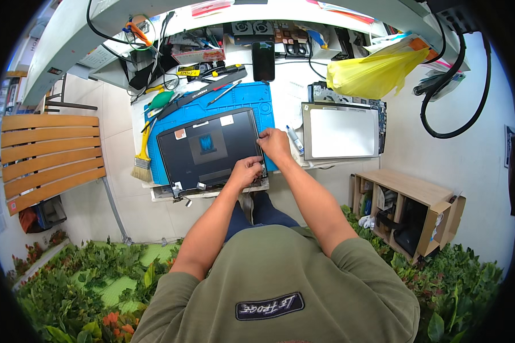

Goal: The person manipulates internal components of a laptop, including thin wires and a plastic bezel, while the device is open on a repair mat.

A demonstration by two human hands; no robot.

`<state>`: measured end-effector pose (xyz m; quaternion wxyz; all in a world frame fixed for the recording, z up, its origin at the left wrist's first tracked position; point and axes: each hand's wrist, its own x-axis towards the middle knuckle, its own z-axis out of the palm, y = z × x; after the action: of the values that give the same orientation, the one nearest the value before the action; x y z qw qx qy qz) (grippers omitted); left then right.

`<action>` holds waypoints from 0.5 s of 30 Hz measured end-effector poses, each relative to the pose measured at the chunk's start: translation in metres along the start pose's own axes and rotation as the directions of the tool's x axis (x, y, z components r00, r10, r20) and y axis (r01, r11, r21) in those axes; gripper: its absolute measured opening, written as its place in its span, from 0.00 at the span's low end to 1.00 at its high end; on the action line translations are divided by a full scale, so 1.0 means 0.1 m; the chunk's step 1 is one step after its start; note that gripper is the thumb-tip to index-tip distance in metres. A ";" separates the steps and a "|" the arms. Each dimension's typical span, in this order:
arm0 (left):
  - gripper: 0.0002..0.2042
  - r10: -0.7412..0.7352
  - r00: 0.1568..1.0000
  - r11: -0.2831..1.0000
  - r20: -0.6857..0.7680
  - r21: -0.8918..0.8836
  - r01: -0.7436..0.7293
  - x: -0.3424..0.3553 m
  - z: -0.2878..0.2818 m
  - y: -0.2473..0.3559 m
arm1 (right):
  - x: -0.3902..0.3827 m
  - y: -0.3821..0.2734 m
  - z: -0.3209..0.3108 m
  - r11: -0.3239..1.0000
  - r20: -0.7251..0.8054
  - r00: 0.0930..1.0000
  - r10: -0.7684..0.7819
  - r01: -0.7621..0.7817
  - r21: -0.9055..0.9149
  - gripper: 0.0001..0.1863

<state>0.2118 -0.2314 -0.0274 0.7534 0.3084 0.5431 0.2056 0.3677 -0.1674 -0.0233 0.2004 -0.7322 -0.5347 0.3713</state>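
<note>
Left hand [246, 172] and right hand [276, 144], fingers curled, gap and hold unclear, should press lightly along the screen [212, 159] edge.

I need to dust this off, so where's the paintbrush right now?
In the head view, the paintbrush is at left, beside the blue mat's left edge, left of the screen and below the green bulb.

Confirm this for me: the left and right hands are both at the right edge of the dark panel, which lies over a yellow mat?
Not quite: the mat is blue, as the head view shows. The left hand and right hand are at the dark panel's right edge.
</note>
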 end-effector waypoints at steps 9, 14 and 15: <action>0.21 0.098 0.993 0.973 -0.061 0.214 -0.082 0.11 -0.17 0.05 | -0.01 0.03 0.03 0.998 -0.027 1.000 -0.003 0.005 0.059 0.09; 0.25 0.120 0.986 0.988 -0.114 -0.087 -0.130 0.36 -0.24 0.60 | 0.00 0.07 0.04 0.998 -0.030 1.000 0.002 0.000 0.062 0.08; 0.25 0.107 0.988 0.990 -0.110 -0.082 -0.116 0.43 -0.25 0.66 | 0.01 0.05 0.04 0.999 -0.036 0.999 -0.002 0.004 0.045 0.08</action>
<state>0.2034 -0.1494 -0.0169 0.7240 0.2934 0.5543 0.2873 0.3681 -0.1687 -0.0293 0.2270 -0.7331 -0.5236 0.3699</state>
